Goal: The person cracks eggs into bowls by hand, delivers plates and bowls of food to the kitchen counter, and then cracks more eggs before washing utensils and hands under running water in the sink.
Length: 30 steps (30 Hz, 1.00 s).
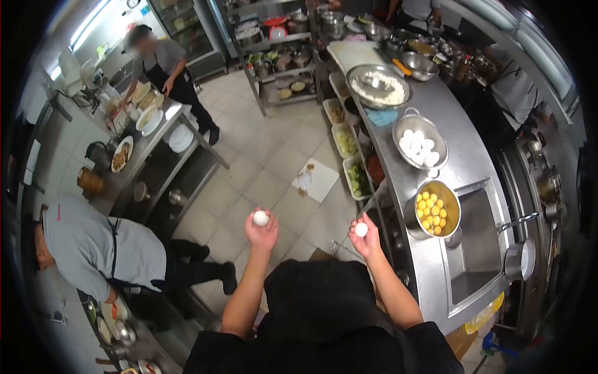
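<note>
In the head view, my left hand (261, 235) is held out over the floor, its fingers curled around a white egg (260, 218). My right hand (372, 239) grips a second white egg (361, 230), close to the counter's edge. To the right of that hand, a steel pot (410, 219) on the counter holds several yellow yolks (431, 212). Behind the pot stands a metal colander (441, 138) with several white eggs (416, 146) in it. Both hands are apart from the pot and the colander.
A sink (476, 249) is set into the steel counter (464, 149) on my right. Farther back is a wide bowl of white food (392, 87). Two co-workers, one bending (106, 243) and one standing (165, 68), are on the left. A white board (321, 181) lies on the floor.
</note>
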Available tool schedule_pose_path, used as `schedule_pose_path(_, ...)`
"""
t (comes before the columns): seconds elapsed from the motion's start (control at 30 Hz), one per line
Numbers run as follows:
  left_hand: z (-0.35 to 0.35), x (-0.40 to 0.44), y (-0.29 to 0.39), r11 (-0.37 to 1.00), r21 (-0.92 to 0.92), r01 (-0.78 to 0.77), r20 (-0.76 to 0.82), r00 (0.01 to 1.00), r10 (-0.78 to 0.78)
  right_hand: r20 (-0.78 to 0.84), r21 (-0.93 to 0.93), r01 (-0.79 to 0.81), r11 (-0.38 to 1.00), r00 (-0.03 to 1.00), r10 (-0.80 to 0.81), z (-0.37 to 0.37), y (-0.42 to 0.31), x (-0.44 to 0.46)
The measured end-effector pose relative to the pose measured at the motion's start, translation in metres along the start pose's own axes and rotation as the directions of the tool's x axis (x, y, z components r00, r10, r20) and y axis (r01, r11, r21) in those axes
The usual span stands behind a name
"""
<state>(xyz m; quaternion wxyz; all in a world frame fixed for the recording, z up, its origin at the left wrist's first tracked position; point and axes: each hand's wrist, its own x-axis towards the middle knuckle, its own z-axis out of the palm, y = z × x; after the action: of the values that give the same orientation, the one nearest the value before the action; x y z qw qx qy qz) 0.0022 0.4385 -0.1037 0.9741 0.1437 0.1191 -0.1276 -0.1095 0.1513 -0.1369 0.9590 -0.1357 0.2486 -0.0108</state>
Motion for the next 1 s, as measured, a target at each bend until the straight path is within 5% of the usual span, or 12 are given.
schedule_pose_path(0.1, 0.016, 0.011, -0.003, 0.987, 0.125, 0.097, 0.073, 0.992, -0.107, 0.132, -0.001, -0.059, 0.998, 0.99, 0.058, 0.007, -0.011, 0.006)
schedule_pose_path(0.17, 0.039, 0.0, -0.03, 0.864, 0.487, 0.128, 0.052, 0.983, -0.175, -0.05, -0.296, 0.028, 0.955, 0.998, -0.045, 0.02, -0.012, -0.011)
schedule_pose_path(0.3, 0.103, -0.034, -0.076, 0.425, 0.904, -0.05, 0.254, 0.862, -0.44, 0.332, -0.746, 0.423, 0.514, 0.906, -0.263, 0.083, -0.037, -0.077)
schedule_pose_path(0.37, 0.139, -0.041, -0.11, 0.309, 0.94, -0.143, 0.283, 0.832, -0.477, 0.567, -0.795, 0.604, -0.055, 0.709, -0.42, 0.122, -0.065, -0.12)
schedule_pose_path(0.4, 0.154, -0.045, -0.131, 0.205, 0.954, -0.22, 0.296, 0.801, -0.519, 0.764, -0.619, 0.693, -0.369, 0.421, -0.489, 0.127, -0.079, -0.132)
schedule_pose_path(0.53, 0.209, -0.049, -0.212, 0.084, 0.854, -0.513, 0.461, 0.673, -0.578, 0.755, -0.343, 0.687, -0.641, -0.204, -0.623, 0.112, -0.125, -0.164)
schedule_pose_path(0.57, 0.216, -0.048, -0.232, 0.181, 0.856, -0.485, 0.487, 0.638, -0.597, 0.752, -0.35, 0.678, -0.646, -0.207, -0.625, 0.102, -0.137, -0.162)
schedule_pose_path(0.63, 0.222, -0.048, -0.264, 0.282, 0.853, -0.439, 0.513, 0.603, -0.612, 0.811, -0.561, 0.52, -0.644, 0.19, -0.553, 0.08, -0.16, -0.156)
schedule_pose_path(0.77, 0.221, -0.038, -0.306, 0.235, 0.886, -0.4, 0.435, 0.538, -0.722, 0.345, -0.605, 0.77, -0.203, 0.024, -0.938, 0.057, -0.185, -0.178)
schedule_pose_path(0.9, 0.227, -0.02, -0.335, 0.158, 0.963, -0.219, 0.246, 0.474, -0.846, 0.207, -0.442, 0.872, 0.211, 0.328, -0.922, 0.026, -0.233, -0.175)
schedule_pose_path(0.97, 0.228, -0.008, -0.349, 0.099, 0.982, -0.162, 0.161, 0.434, -0.887, 0.105, -0.718, 0.557, 0.418, 0.68, -0.726, -0.002, -0.24, -0.163)
schedule_pose_path(1.0, 0.226, -0.001, -0.357, 0.189, 0.884, -0.427, 0.362, 0.37, -0.856, 0.08, -0.873, 0.409, 0.265, 0.657, -0.75, 0.001, -0.238, -0.157)
